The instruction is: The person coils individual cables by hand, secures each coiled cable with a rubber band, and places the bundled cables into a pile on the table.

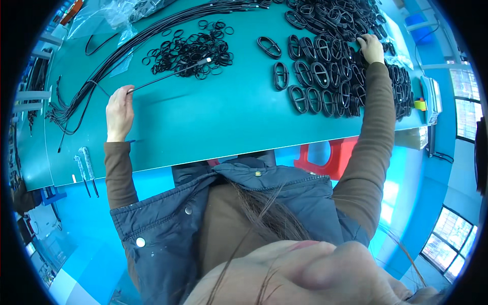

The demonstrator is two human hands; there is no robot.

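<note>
My left hand (120,112) is closed round a thin black cable (165,78). The cable points up and right over a heap of small black rings (195,46), with a pale connector at its tip. Far to the right, my right hand (372,50) has its fingers bent down onto a coiled black cable at the edge of the pile; its fingertips are partly hidden among the coils. Rows of tied cable coils (320,75) lie below and left of that hand, and a dense pile of them (335,18) lies beyond it.
A long bundle of loose black cables (109,58) curves across the left of the green table (218,122). Clear plastic bags (109,18) lie at the back left. A red stool (335,157) stands by the front edge. Two tools (87,162) lie at the left front edge.
</note>
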